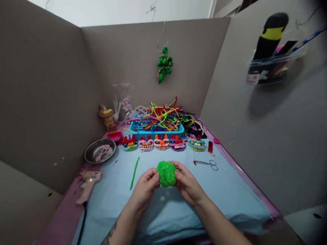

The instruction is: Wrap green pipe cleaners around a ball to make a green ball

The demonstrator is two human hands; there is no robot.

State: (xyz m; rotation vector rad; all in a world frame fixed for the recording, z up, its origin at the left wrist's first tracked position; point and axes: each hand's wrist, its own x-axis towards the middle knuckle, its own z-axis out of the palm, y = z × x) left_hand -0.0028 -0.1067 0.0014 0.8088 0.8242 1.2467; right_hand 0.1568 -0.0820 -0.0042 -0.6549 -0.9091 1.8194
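Observation:
A round, bright green fuzzy piece (166, 174), apparently of wound pipe cleaner, is held up above the blue table cover. My left hand (147, 184) pinches its left edge between thumb and fingers. On the opposite side, my right hand (187, 183) grips the right edge, with its fingers partly behind the piece. A single green pipe cleaner (134, 173) lies on the cover to the left of my hands. To the right lie small scissors (207, 163) with a red bit by their tips.
Several colourful fuzzy animal heads (161, 141) stand in a row before a blue basket (157, 133) heaped with pipe cleaners. At left are a metal bowl (88, 156) and a pink glue gun (89, 186) with a black cord. Grey panels (152, 40) enclose the table; a green ornament (164, 65) hangs behind.

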